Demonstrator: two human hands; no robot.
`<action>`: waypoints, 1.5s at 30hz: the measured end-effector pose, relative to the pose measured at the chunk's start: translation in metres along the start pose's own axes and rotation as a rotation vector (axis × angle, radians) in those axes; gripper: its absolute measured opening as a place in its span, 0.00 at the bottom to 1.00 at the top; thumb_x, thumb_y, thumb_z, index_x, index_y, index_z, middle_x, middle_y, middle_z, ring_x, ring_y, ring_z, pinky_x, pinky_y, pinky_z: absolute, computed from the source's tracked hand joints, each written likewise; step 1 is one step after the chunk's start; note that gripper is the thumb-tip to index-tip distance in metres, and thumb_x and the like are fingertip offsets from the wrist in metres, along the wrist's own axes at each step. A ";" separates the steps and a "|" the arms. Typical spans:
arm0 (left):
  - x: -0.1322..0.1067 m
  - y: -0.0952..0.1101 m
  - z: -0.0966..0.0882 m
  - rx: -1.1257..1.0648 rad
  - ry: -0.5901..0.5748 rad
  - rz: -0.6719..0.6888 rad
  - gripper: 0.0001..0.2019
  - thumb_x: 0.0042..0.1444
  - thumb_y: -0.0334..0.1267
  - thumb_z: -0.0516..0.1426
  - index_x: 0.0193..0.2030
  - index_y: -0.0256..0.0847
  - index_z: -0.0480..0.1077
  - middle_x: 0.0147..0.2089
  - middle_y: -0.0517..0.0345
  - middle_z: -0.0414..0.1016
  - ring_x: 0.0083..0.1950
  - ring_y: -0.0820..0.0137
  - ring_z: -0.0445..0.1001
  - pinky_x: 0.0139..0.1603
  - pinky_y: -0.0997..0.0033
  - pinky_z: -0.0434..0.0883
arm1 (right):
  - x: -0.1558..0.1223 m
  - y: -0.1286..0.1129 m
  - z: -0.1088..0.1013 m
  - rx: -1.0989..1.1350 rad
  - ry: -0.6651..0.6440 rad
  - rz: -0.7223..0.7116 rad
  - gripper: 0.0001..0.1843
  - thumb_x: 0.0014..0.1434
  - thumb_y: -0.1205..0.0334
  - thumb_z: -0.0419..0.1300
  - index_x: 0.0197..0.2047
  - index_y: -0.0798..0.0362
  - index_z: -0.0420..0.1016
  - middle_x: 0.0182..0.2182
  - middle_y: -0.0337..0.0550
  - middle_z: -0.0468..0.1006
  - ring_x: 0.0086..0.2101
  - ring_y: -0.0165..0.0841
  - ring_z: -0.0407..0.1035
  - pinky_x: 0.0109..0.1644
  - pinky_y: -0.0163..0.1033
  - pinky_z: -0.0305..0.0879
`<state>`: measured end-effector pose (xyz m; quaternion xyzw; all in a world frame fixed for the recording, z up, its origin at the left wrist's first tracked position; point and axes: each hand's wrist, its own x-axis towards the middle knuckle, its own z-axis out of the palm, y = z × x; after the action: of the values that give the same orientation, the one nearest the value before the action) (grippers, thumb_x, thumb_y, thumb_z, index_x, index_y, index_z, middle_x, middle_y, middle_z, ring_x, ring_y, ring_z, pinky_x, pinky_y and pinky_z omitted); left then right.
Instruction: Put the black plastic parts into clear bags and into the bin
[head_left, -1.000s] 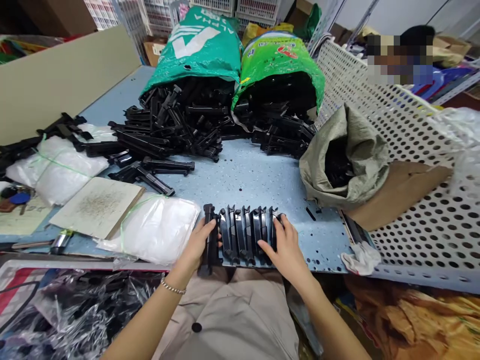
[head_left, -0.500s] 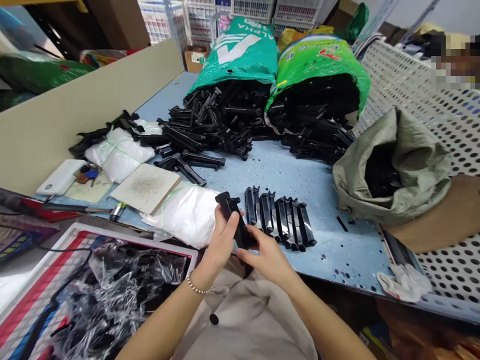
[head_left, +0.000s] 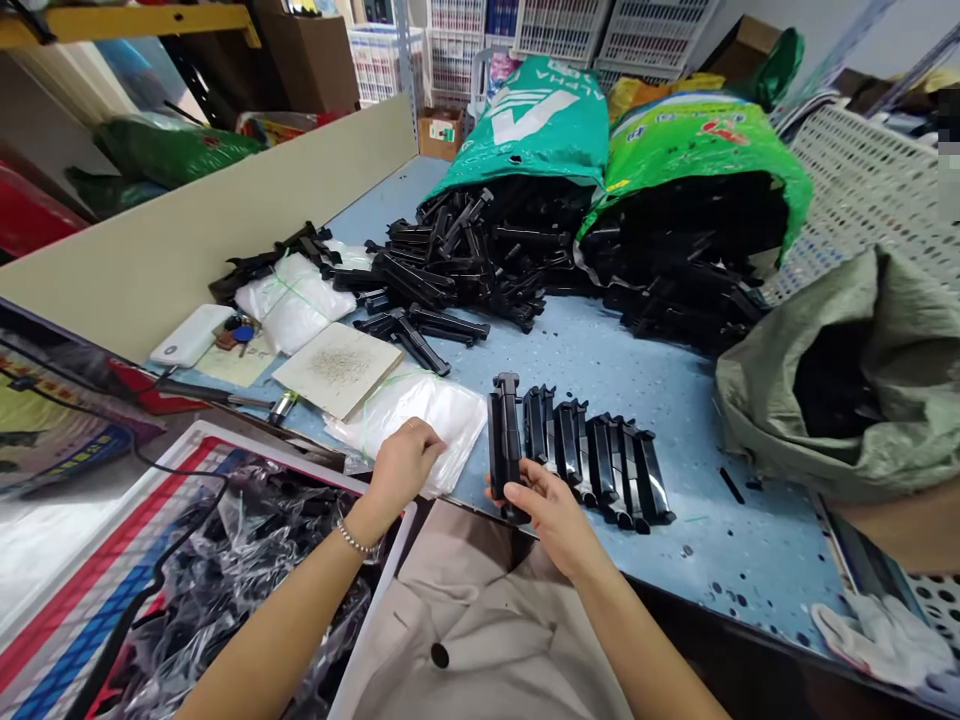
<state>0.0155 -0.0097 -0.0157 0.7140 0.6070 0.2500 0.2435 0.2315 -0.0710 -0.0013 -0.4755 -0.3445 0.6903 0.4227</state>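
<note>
A row of black plastic parts (head_left: 592, 455) stands side by side on the blue table (head_left: 570, 360) near its front edge. My right hand (head_left: 544, 505) grips the leftmost black part (head_left: 505, 440) at its near end, fingers wrapped round it. My left hand (head_left: 401, 462) rests on a bundle of clear plastic bags (head_left: 416, 420) tied with a green band, its fingers curled over the bundle's near edge. A bracelet circles the left wrist.
Two green sacks (head_left: 547, 130) (head_left: 697, 150) spill black parts (head_left: 465, 260) at the back. A grey-green sack (head_left: 870, 380) lies right, by a white perforated panel (head_left: 862, 190). A cardboard piece (head_left: 337, 368), another bag bundle (head_left: 292, 300) and a white power bank (head_left: 191, 335) lie left. A tray of plastic wrap (head_left: 225, 580) sits lower left.
My view has swung left. Both hands held one black part off the table; now the right hand sets it at the row's left end and the left hand has gone to the bag bundle.
</note>
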 end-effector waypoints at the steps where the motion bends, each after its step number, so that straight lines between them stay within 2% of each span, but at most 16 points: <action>1: 0.003 -0.002 -0.003 -0.073 0.003 -0.070 0.08 0.53 0.37 0.58 0.25 0.40 0.66 0.29 0.60 0.70 0.31 0.70 0.71 0.33 0.71 0.66 | 0.001 -0.001 0.001 0.018 -0.011 0.009 0.20 0.49 0.54 0.69 0.45 0.52 0.76 0.41 0.45 0.79 0.39 0.36 0.74 0.46 0.41 0.67; 4: 0.009 -0.008 -0.008 -0.255 0.014 -0.236 0.15 0.45 0.45 0.63 0.21 0.41 0.63 0.21 0.66 0.64 0.24 0.74 0.64 0.26 0.73 0.60 | 0.008 -0.006 0.007 0.106 -0.056 0.034 0.18 0.50 0.56 0.68 0.44 0.52 0.77 0.44 0.46 0.79 0.38 0.34 0.74 0.43 0.38 0.68; 7: 0.012 -0.010 -0.010 -0.349 -0.031 -0.261 0.16 0.41 0.46 0.64 0.20 0.41 0.62 0.20 0.67 0.63 0.22 0.75 0.61 0.24 0.74 0.58 | 0.022 -0.013 0.016 0.238 -0.120 0.060 0.17 0.51 0.56 0.67 0.44 0.54 0.77 0.46 0.49 0.79 0.38 0.34 0.75 0.39 0.36 0.68; 13: 0.016 -0.011 -0.017 -0.512 -0.098 -0.306 0.15 0.38 0.43 0.65 0.21 0.40 0.64 0.21 0.64 0.68 0.24 0.74 0.67 0.25 0.75 0.61 | 0.061 -0.008 0.034 0.342 -0.145 0.149 0.13 0.50 0.58 0.67 0.38 0.57 0.78 0.42 0.51 0.81 0.33 0.33 0.75 0.31 0.33 0.66; 18: 0.016 -0.013 -0.017 -0.647 -0.113 -0.329 0.11 0.41 0.39 0.64 0.26 0.40 0.66 0.21 0.63 0.71 0.23 0.72 0.71 0.25 0.75 0.64 | 0.065 -0.004 0.037 0.354 -0.155 0.156 0.14 0.51 0.57 0.66 0.39 0.57 0.77 0.44 0.52 0.80 0.35 0.34 0.75 0.30 0.33 0.65; 21: 0.012 -0.012 -0.023 -0.586 -0.026 -0.259 0.07 0.46 0.36 0.60 0.27 0.41 0.63 0.22 0.63 0.72 0.25 0.71 0.72 0.27 0.73 0.67 | 0.065 -0.003 0.039 0.339 -0.149 0.145 0.14 0.51 0.56 0.66 0.39 0.57 0.77 0.44 0.52 0.80 0.34 0.34 0.75 0.29 0.34 0.64; 23: 0.008 -0.011 -0.036 -0.405 0.047 -0.121 0.03 0.50 0.31 0.54 0.27 0.41 0.65 0.29 0.58 0.75 0.33 0.68 0.75 0.35 0.69 0.71 | 0.066 0.000 0.040 0.331 -0.122 0.164 0.15 0.51 0.57 0.66 0.40 0.56 0.77 0.44 0.51 0.80 0.33 0.33 0.74 0.30 0.34 0.64; 26: 0.002 -0.006 -0.059 0.060 0.042 0.097 0.14 0.50 0.23 0.48 0.31 0.40 0.72 0.41 0.49 0.76 0.43 0.63 0.75 0.45 0.62 0.72 | 0.065 0.002 0.039 0.336 -0.102 0.182 0.15 0.51 0.57 0.65 0.41 0.55 0.78 0.44 0.50 0.80 0.33 0.32 0.73 0.31 0.34 0.65; 28: 0.001 -0.005 -0.066 0.279 -0.014 0.147 0.17 0.50 0.22 0.47 0.36 0.38 0.75 0.44 0.46 0.75 0.44 0.61 0.75 0.46 0.60 0.72 | 0.060 0.001 0.038 0.329 -0.095 0.143 0.15 0.51 0.57 0.66 0.41 0.54 0.77 0.44 0.49 0.80 0.33 0.32 0.73 0.34 0.35 0.66; 29: 0.002 -0.006 -0.065 0.310 -0.032 0.154 0.19 0.51 0.22 0.47 0.40 0.38 0.75 0.46 0.46 0.75 0.45 0.61 0.75 0.47 0.59 0.73 | 0.055 0.000 0.038 0.331 -0.101 0.125 0.15 0.51 0.57 0.66 0.42 0.54 0.77 0.43 0.49 0.80 0.33 0.33 0.72 0.35 0.35 0.66; 31: 0.006 -0.012 -0.060 0.236 -0.038 0.155 0.20 0.52 0.24 0.47 0.49 0.38 0.73 0.51 0.46 0.73 0.46 0.62 0.75 0.47 0.61 0.73 | 0.042 -0.002 0.037 0.367 -0.173 0.151 0.18 0.52 0.53 0.64 0.44 0.54 0.76 0.40 0.49 0.80 0.34 0.33 0.72 0.35 0.36 0.66; 35: 0.014 -0.029 -0.049 -0.024 -0.027 0.114 0.28 0.50 0.26 0.50 0.59 0.38 0.66 0.60 0.44 0.67 0.43 0.66 0.76 0.42 0.65 0.76 | 0.023 0.006 0.035 0.512 -0.434 0.464 0.25 0.55 0.45 0.58 0.44 0.60 0.75 0.31 0.48 0.77 0.27 0.28 0.65 0.27 0.32 0.62; 38: 0.003 -0.028 -0.050 -0.022 -0.009 0.150 0.30 0.51 0.25 0.49 0.64 0.37 0.61 0.64 0.43 0.62 0.57 0.60 0.71 0.55 0.59 0.73 | 0.026 0.016 0.036 0.567 -0.441 0.580 0.25 0.54 0.44 0.57 0.40 0.61 0.75 0.24 0.43 0.72 0.21 0.25 0.57 0.21 0.28 0.54; 41: -0.023 -0.006 -0.048 -0.019 -0.094 0.280 0.32 0.55 0.24 0.46 0.68 0.42 0.55 0.67 0.46 0.59 0.67 0.60 0.61 0.65 0.55 0.64 | 0.035 0.018 0.042 0.422 -0.298 0.444 0.23 0.55 0.44 0.57 0.38 0.58 0.74 0.24 0.41 0.71 0.22 0.26 0.58 0.20 0.29 0.53; 43: -0.040 0.012 -0.043 -0.075 -0.208 0.381 0.34 0.55 0.22 0.46 0.70 0.47 0.50 0.68 0.50 0.58 0.68 0.63 0.59 0.66 0.56 0.63 | 0.038 0.015 0.048 0.149 -0.164 0.237 0.18 0.55 0.47 0.59 0.37 0.55 0.75 0.26 0.40 0.72 0.25 0.29 0.62 0.24 0.31 0.58; 45: -0.052 0.027 -0.040 -0.132 -0.309 0.428 0.36 0.56 0.22 0.46 0.70 0.49 0.48 0.69 0.51 0.57 0.68 0.64 0.59 0.66 0.57 0.63 | 0.035 0.012 0.057 -0.160 -0.062 0.006 0.11 0.54 0.54 0.62 0.34 0.53 0.75 0.29 0.40 0.74 0.31 0.32 0.66 0.32 0.34 0.64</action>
<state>0.0023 -0.0627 0.0286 0.8383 0.3803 0.2227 0.3209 0.1676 -0.0483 -0.0063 -0.4870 -0.4100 0.6763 0.3706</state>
